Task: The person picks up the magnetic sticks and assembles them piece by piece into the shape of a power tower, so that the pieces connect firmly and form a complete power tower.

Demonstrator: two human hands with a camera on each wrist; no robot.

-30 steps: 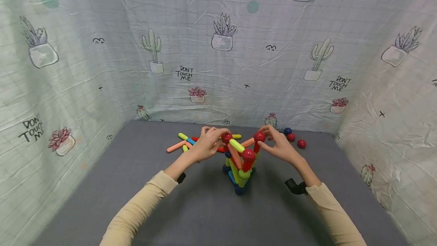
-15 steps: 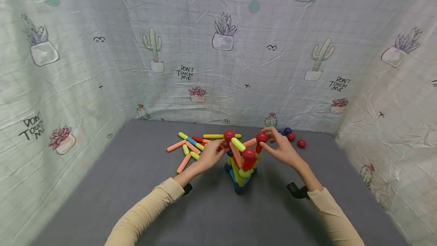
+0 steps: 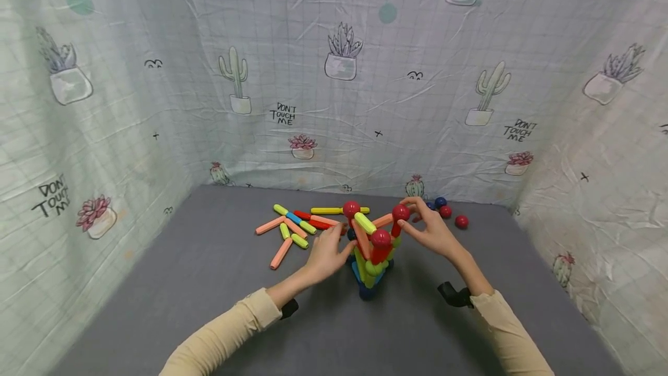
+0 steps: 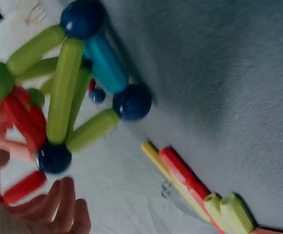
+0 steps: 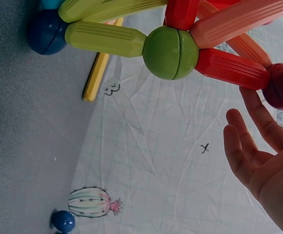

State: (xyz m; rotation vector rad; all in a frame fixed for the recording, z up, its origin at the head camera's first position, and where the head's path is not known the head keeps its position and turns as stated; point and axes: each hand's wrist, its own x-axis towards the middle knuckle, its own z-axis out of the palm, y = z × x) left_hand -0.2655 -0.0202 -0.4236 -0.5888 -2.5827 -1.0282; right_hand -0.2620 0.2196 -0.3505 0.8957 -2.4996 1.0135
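Note:
Between the hands stands a tower of coloured rods and balls, blue balls at its base and a green ball (image 5: pixel 167 52) halfway up. My right hand (image 3: pixel 437 232) pinches the red ball (image 3: pixel 400 212) at the tower's top right. Beside the left face, my left hand (image 3: pixel 327 254) has its thumb and fingers apart. Its fingertips lie close to a dark blue ball (image 4: pixel 54 158) and a red rod (image 4: pixel 24 187) in the left wrist view. Another red ball (image 3: pixel 351 209) caps the top left. A front red ball (image 3: pixel 381 238) sits by a yellow-green rod (image 3: pixel 365 223).
Loose rods in coral, yellow-green, blue and red lie left of the tower, including a coral rod (image 3: pixel 281 253). A yellow rod (image 3: pixel 326 210) lies behind it. Spare balls, including a red ball (image 3: pixel 461 221), rest at back right. A printed curtain (image 3: pixel 261 149) borders the grey table (image 3: pixel 209 283).
My left hand has let go of the top left red ball and moved down along the tower's left side. The right hand stays at its red ball, having shifted slightly right.

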